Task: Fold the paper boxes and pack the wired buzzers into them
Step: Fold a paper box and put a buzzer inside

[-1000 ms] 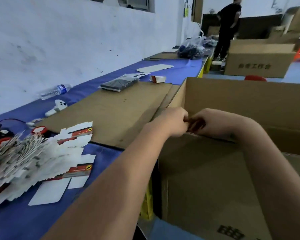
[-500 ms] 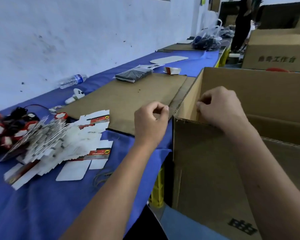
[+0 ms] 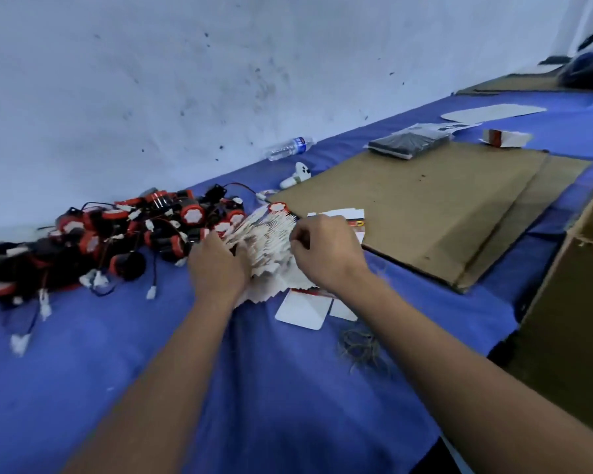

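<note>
Blue desk (image 3: 288, 388) now fills view; both hands have left the carton: left hand (image 3: 216, 265) and right hand (image 3: 326, 251) grip the fanned flat boxes (image 3: 271, 248).

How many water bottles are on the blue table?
1. The water bottle lies on its side against the wall, on the blue table, beyond the buzzer pile. Others may be hidden out of view.
</note>
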A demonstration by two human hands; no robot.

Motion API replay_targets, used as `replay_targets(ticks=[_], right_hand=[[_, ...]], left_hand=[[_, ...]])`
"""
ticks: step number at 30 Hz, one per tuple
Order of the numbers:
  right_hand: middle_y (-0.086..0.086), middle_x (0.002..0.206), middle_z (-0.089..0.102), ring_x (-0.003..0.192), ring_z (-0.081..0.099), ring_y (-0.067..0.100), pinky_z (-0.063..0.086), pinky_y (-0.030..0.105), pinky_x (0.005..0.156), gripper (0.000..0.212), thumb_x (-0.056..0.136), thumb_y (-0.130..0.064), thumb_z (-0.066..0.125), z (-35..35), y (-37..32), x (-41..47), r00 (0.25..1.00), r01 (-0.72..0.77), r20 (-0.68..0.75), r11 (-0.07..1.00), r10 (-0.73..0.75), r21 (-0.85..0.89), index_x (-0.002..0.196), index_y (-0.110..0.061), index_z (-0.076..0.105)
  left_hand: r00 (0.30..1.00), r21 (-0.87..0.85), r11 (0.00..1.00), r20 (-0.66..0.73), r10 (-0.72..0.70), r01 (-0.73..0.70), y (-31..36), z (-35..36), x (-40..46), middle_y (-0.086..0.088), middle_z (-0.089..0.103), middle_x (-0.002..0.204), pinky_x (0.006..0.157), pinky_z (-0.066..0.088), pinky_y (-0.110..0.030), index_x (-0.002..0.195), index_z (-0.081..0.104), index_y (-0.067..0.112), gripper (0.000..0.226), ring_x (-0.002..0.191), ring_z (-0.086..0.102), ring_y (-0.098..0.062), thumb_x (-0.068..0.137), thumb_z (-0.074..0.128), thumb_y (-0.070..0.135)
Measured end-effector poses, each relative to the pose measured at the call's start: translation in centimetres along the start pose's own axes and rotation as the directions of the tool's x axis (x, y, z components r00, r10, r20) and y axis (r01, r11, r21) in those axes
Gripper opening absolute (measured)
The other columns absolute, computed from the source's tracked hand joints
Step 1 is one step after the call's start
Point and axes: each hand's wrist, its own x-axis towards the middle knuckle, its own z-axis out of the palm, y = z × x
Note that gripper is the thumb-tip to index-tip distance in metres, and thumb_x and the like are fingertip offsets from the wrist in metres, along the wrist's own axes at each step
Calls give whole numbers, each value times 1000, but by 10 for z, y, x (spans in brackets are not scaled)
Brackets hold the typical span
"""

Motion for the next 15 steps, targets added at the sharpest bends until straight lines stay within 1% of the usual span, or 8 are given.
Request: replay_targets(ticks=[2, 4, 6, 8, 10, 12, 13, 15], right_hand=[[6, 94, 73, 91, 64, 30, 51, 33, 71, 20, 85, -17, 56, 13, -22, 14, 999, 48, -1, 996, -49, -72, 94, -19, 73], [8, 113, 69, 111, 58, 32, 50, 37, 84, 29, 85, -13, 57, 21, -38, 25, 991, 130, 20, 969, -129, -209, 111, -17, 69], [8, 139, 55, 136, 40, 32, 44, 44, 103, 46, 86, -9, 58, 27, -47, 35, 955, 294, 156, 880, -253, -374, 130, -20, 60], [4, 148, 51, 144, 35, 28, 29, 51, 118, 48, 91, -7, 54, 28, -50, 42, 884, 424, 380, 806, -271, -413, 135, -25, 58], [5, 138, 60, 133, 50, 28, 36, 45, 112, 39, 94, -11, 52, 26, -47, 45, 818, 448, 536, 816, -209, -366, 129, -25, 63], [6, 126, 68, 117, 59, 29, 47, 37, 94, 30, 97, -19, 55, 18, -44, 45, 819, 447, 530, 821, -218, -354, 121, -26, 70], [5, 121, 70, 111, 61, 28, 49, 36, 88, 27, 98, -24, 56, 14, -43, 45, 840, 437, 491, 824, -230, -361, 118, -28, 73], [4, 112, 73, 104, 62, 28, 45, 35, 79, 24, 101, -31, 55, 6, -39, 44, 872, 407, 425, 840, -241, -359, 114, -29, 75]], left_hand=[[991, 32, 991, 28, 128, -129, -11, 0, 3, -19, 73, 99, 71, 44, -39, 100, 71, 5, 19, 97, 66, -41, 94, 64, 22], [955, 76, 956, -70, 289, -284, -11, -3, -2, -14, 74, 80, 58, 37, -34, 83, 74, 11, 20, 77, 67, -39, 90, 63, 26], [906, 95, 916, -135, 401, -391, -10, -8, -7, -10, 72, 72, 52, 35, -33, 78, 75, 15, 22, 66, 65, -36, 83, 58, 28], [890, 74, 900, -138, 435, -429, -11, -13, -8, -8, 71, 71, 50, 38, -38, 75, 73, 16, 19, 65, 62, -34, 77, 55, 22], [871, -12, 876, -114, 477, -482, -16, -17, -6, -7, 69, 68, 53, 40, -42, 70, 70, 13, 13, 64, 59, -32, 73, 58, 11], [823, -88, 818, -86, 562, -568, -22, -22, -4, -9, 73, 73, 61, 47, -40, 74, 75, 8, 15, 66, 63, -30, 69, 64, 0], [805, -138, 793, -79, 588, -593, -24, -24, -3, -9, 76, 79, 67, 50, -34, 79, 79, 8, 20, 69, 65, -26, 70, 64, -2], [818, -263, 781, -71, 570, -567, -26, -29, -4, -2, 80, 92, 73, 44, -7, 94, 83, 10, 31, 76, 64, -14, 76, 66, -8]])
